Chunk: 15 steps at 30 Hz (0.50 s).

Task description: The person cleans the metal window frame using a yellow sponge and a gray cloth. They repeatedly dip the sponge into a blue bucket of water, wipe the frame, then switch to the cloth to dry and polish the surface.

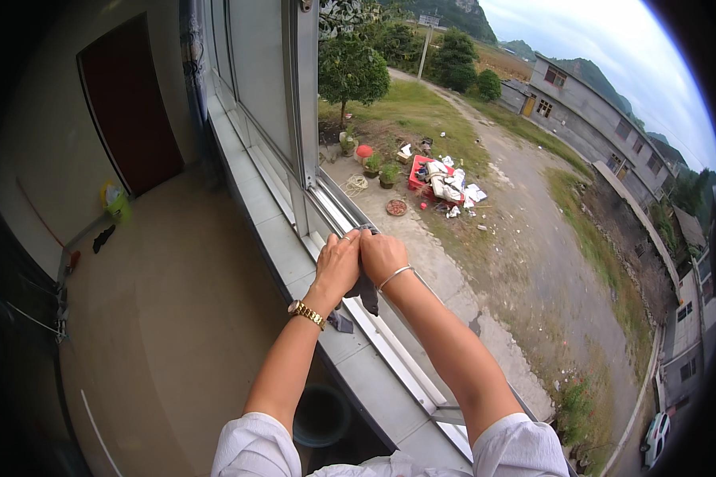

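Note:
My left hand (pixel 338 262) and my right hand (pixel 383 255) are side by side over the metal window frame (pixel 346 213), both closed on a dark grey cloth (pixel 367 295). The cloth bunches up at my fingertips and hangs down between and below my hands. Part of it lies over the frame's rail. Another piece of grey cloth (pixel 340 322) rests on the tiled windowsill (pixel 358 347) beside my left wrist; whether it joins the held cloth cannot be told. A sliding glass pane (pixel 256 77) stands beyond my hands.
A round bucket or basin (pixel 321 415) stands below the sill near me. A patterned curtain (pixel 194 59) hangs at the window's far end. Across the room are a dark red door (pixel 128 107) and a green bin (pixel 118 206). Outside, potted plants and litter lie on lower ground.

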Tool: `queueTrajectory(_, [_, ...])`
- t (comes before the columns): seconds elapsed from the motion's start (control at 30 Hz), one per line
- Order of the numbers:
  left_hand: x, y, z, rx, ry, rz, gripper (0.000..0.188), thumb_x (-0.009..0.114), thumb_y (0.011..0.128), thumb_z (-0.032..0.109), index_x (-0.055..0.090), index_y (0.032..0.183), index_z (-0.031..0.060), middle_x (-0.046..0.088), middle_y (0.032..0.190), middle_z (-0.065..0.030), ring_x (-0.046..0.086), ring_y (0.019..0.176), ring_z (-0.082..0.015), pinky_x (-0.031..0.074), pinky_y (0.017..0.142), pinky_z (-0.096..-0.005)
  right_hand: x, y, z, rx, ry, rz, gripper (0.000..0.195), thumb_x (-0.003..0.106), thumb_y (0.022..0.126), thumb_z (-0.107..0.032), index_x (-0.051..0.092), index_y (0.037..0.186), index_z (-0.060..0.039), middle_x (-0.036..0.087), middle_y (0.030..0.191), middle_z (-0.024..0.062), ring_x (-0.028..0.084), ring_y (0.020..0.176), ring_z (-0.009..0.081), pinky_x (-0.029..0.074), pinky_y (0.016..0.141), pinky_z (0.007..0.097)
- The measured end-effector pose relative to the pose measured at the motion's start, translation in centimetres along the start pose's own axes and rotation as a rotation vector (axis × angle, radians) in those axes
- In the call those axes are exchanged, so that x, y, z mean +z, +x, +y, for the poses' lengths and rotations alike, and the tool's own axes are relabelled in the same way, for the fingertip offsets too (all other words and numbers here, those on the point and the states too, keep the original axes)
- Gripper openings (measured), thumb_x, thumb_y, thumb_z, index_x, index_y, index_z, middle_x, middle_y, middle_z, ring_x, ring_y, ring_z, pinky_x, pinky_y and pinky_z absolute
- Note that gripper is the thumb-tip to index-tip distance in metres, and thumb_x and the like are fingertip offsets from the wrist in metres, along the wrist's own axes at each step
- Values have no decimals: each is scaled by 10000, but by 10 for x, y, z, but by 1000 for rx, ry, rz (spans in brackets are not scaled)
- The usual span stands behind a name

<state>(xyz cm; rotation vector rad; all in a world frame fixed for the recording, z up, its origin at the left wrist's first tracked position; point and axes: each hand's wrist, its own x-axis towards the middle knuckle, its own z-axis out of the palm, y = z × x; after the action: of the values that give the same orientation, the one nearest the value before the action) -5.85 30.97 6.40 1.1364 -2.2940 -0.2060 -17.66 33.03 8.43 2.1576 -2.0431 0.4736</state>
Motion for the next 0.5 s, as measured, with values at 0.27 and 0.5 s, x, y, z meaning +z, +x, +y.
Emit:
queueTrajectory(0.27, [8, 72, -93, -99, 62, 7, 389, 476, 896, 62, 536, 1278, 103, 557, 1314, -51, 563, 1001, -363, 486, 919, -435, 46, 107, -18, -3, 44, 23, 134, 522, 863, -129, 564, 913, -12, 679, 787, 209, 679, 744, 366, 538, 638, 454])
queueTrajectory(0.5, [14, 88, -118, -144, 78, 112, 335, 427, 931, 93, 567, 1234, 67, 541, 1335, -67, 565, 1048, -355, 466, 908, -463, 71, 140, -24, 14, 74, 100, 116, 491, 892, -153, 529, 915, -46, 673, 757, 203, 673, 716, 378, 527, 606, 472])
